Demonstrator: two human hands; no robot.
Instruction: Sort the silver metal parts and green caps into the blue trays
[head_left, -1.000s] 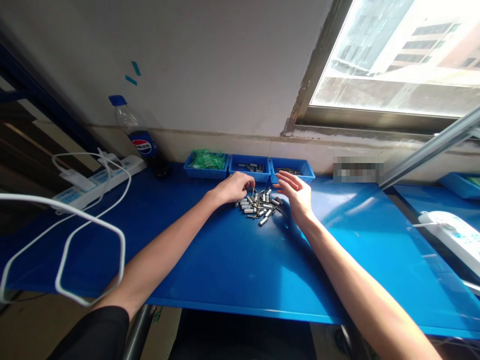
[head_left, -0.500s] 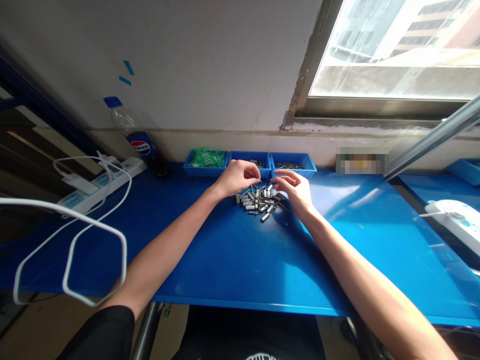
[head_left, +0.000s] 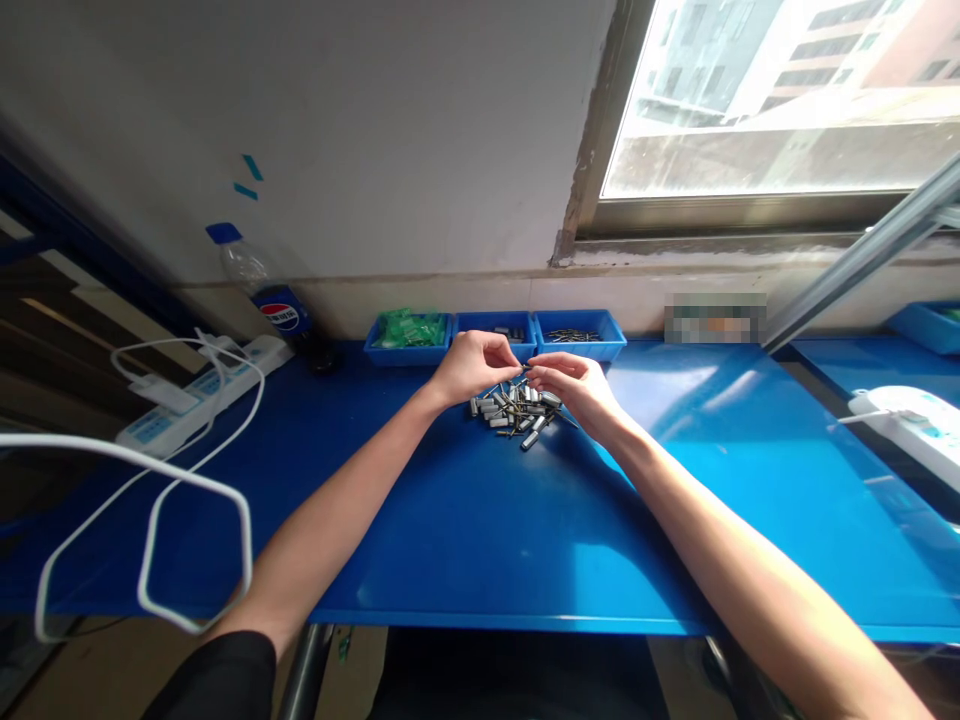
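My left hand [head_left: 480, 366] and my right hand [head_left: 574, 385] meet fingertip to fingertip above a pile of small metal parts [head_left: 517, 408]. Both are pinched closed around something small and dark at their tips, too tiny to name. The pile mixes short silver cylinders with thin brass-coloured and dark pins, lying loose on the blue table [head_left: 465, 530]. Just behind the hands stand three blue bins in a row: the left bin [head_left: 409, 355] holds green plastic pieces, the middle bin [head_left: 525, 350] silver cylinders, and the right bin [head_left: 579, 350] thin dark pins.
A cola bottle [head_left: 281, 310] stands by the wall at the left, near a white power strip [head_left: 202, 395]. A white cable [head_left: 244, 520] loops in the left foreground. Another power strip [head_left: 911, 425] lies at the right, below a slanted metal post [head_left: 862, 250].
My right hand has moved left, and its fingers have closed to meet my left fingertips. The left hand still pinches over the pile. The camera view has shifted slightly.
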